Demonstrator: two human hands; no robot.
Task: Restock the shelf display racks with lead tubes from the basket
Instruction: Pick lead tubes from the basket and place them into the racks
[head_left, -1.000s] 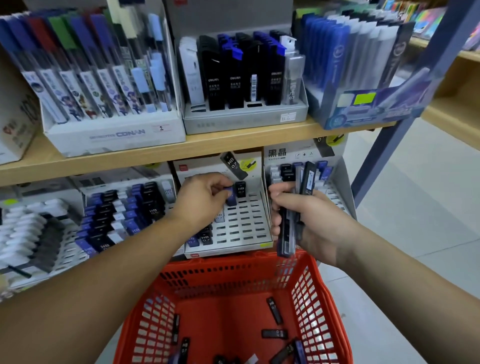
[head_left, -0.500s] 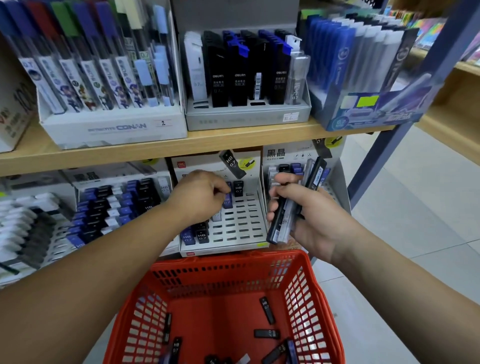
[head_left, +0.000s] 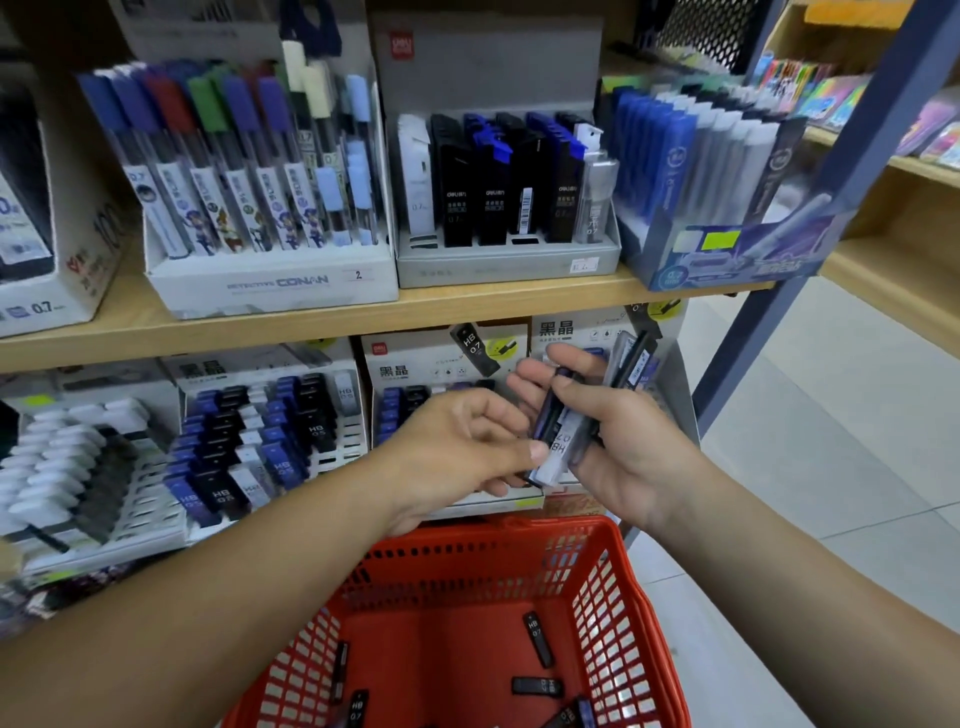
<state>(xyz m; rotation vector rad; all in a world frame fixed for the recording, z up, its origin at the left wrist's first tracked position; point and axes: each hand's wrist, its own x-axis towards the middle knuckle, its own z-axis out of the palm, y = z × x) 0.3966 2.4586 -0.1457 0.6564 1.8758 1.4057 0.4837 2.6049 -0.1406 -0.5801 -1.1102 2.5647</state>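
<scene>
Lead tubes (head_left: 557, 431): bundle clamped in my right hand (head_left: 634, 457), at 12 o'clock of basket (head_left: 493, 531). Left hand (head_left: 457, 447) pinches one tube's lower end. Plan: slide it out lengthwise, right grip firm, then seat it upright in rack (head_left: 410, 364) slot at 11 o'clock.

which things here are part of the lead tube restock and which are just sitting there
Job: red basket, loose lead tubes in it, tube bundle in right hand, left hand pinching it, HB 0.7 rack.
Just there: Conan lead box, grey Deli tray, blue 0.7 box.
</scene>
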